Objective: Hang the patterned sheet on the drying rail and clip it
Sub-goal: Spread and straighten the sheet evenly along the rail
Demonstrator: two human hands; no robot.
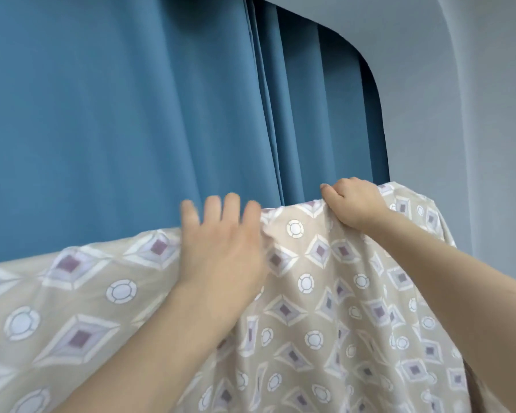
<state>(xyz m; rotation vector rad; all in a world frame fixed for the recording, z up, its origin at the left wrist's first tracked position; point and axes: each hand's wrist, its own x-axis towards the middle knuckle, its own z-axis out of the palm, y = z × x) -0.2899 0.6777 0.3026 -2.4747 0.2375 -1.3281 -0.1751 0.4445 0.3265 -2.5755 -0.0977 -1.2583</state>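
Curtain point(102, 114): blue, pleated, hanging behind everything.
Patterned sheet point(72, 308): beige with diamonds and rings, draped across the lower view, its top edge rising toward the right.
Left hand point(221, 248): fingers straight and spread, laid flat on the sheet's top edge; blurred.
Right hand point(355, 204): fingers curled, pinching the bunched top edge at its highest point; cloth falls below the grip.
Wall point(474, 114): pale grey, far right.
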